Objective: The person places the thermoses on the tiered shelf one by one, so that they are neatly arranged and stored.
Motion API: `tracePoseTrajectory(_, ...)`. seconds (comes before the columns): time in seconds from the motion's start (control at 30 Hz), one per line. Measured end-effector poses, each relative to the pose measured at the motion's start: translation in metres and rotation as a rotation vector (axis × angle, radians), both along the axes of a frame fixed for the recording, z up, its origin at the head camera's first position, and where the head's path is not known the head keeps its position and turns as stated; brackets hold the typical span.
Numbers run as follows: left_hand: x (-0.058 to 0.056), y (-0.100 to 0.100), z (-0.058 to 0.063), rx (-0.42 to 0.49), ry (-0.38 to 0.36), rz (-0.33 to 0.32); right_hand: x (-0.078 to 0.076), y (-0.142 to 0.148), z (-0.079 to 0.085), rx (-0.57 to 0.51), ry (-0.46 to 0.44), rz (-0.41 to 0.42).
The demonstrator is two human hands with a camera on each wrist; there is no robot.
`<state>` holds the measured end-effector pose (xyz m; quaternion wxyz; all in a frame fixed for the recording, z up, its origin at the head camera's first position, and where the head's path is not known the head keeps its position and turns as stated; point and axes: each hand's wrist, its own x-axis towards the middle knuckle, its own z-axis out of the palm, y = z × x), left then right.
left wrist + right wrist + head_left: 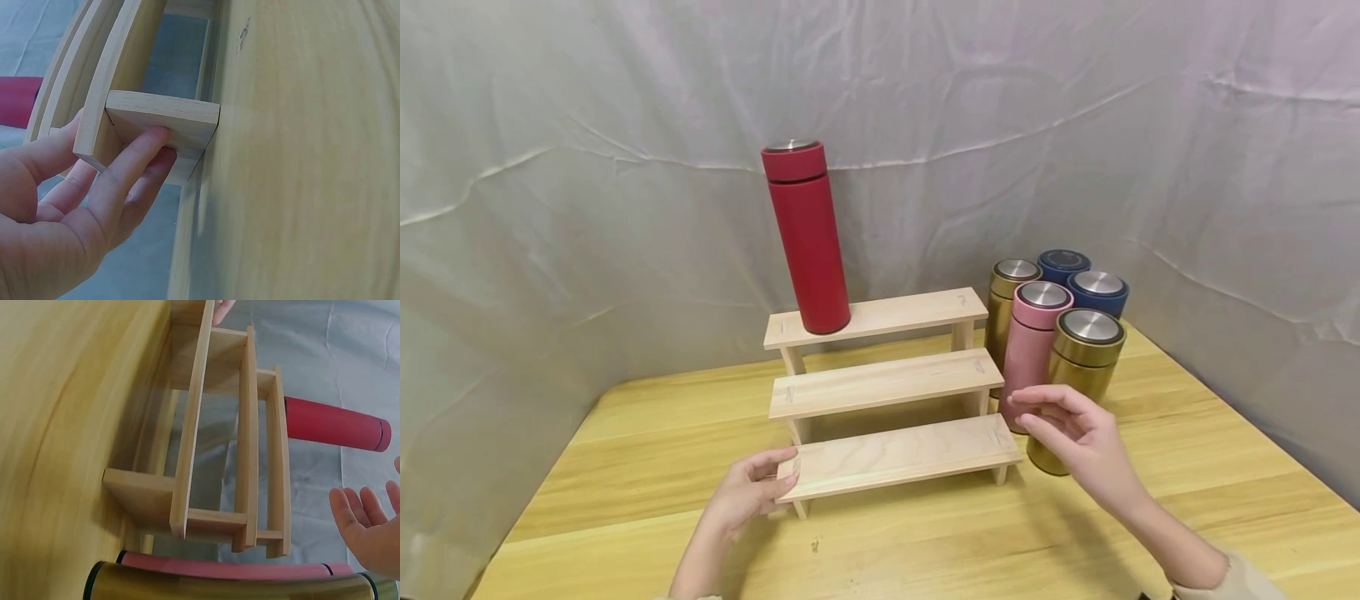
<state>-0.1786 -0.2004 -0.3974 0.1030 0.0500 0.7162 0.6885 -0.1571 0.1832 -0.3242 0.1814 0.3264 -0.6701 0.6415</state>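
A three-step wooden display stand [898,457] stands on the table. My left hand [748,493] grips the left end of its lowest board; in the left wrist view, fingers [134,165] press against the side panel beneath the board. On the top step, towards the left, a red thermos bottle [808,242] stands upright. My right hand [1086,437] hovers in front of a pink thermos bottle [1026,358] and a gold thermos bottle [1082,375], its fingers loosely bent and holding nothing. The right wrist view shows that hand [375,534] apart from the stand.
Behind the pink bottle stand another gold bottle [1000,321] and two blue bottles [1097,304], partly hidden, close together right of the stand. Light wood tabletop [647,467] extends left and in front. A grey-white cloth [625,208] hangs behind and at the sides.
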Motion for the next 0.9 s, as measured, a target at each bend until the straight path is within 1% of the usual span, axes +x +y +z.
tracePoseTrajectory(0.17,0.000,-0.001,-0.001,0.007,-0.006,-0.001,0.003,0.009,0.000,0.009,0.012,-0.017)
tracePoseTrajectory(0.23,0.000,-0.001,-0.001,0.007,-0.001,-0.001,0.004,0.014,-0.003,0.018,-0.012,-0.051)
tracePoseTrajectory(0.27,0.000,-0.001,-0.001,0.006,0.002,-0.001,0.003,0.018,-0.007,0.012,-0.018,-0.056)
tracePoseTrajectory(0.3,0.000,-0.001,-0.001,0.006,0.006,-0.002,-0.002,0.025,-0.015,-0.002,-0.015,-0.043)
tracePoseTrajectory(0.33,-0.001,-0.001,-0.002,0.006,0.008,-0.003,-0.004,0.030,-0.021,-0.015,-0.018,-0.042)
tracePoseTrajectory(0.37,-0.001,-0.001,-0.002,0.007,0.009,-0.003,-0.009,0.037,-0.030,-0.035,-0.006,-0.021)
tracePoseTrajectory(0.4,-0.001,-0.001,-0.002,0.006,0.011,-0.004,-0.009,0.040,-0.032,-0.041,-0.016,-0.029)
tracePoseTrajectory(0.43,-0.001,-0.001,-0.002,0.005,0.013,-0.005,-0.009,0.042,-0.033,-0.065,0.002,-0.008)
tracePoseTrajectory(0.47,-0.001,-0.001,-0.001,0.003,0.015,-0.005,-0.008,0.044,-0.033,-0.088,0.021,0.014)
tracePoseTrajectory(0.5,-0.001,-0.001,-0.001,0.005,0.013,-0.006,-0.006,0.045,-0.031,-0.093,0.029,0.013)
tracePoseTrajectory(0.57,-0.001,-0.001,-0.001,0.005,0.014,-0.007,0.002,0.042,-0.021,-0.105,0.043,0.003)
tracePoseTrajectory(0.6,-0.001,-0.001,-0.001,0.005,0.016,-0.008,0.008,0.039,-0.013,-0.090,0.028,-0.041)
tracePoseTrajectory(0.63,-0.001,-0.001,0.000,0.005,0.017,-0.007,0.010,0.040,-0.011,-0.091,0.035,-0.051)
tracePoseTrajectory(0.8,0.000,-0.001,-0.001,0.010,0.024,-0.005,0.014,0.051,-0.009,-0.001,-0.030,-0.206)
tracePoseTrajectory(0.9,0.000,-0.001,-0.002,0.010,0.019,0.002,0.014,0.057,-0.010,-0.004,-0.016,-0.212)
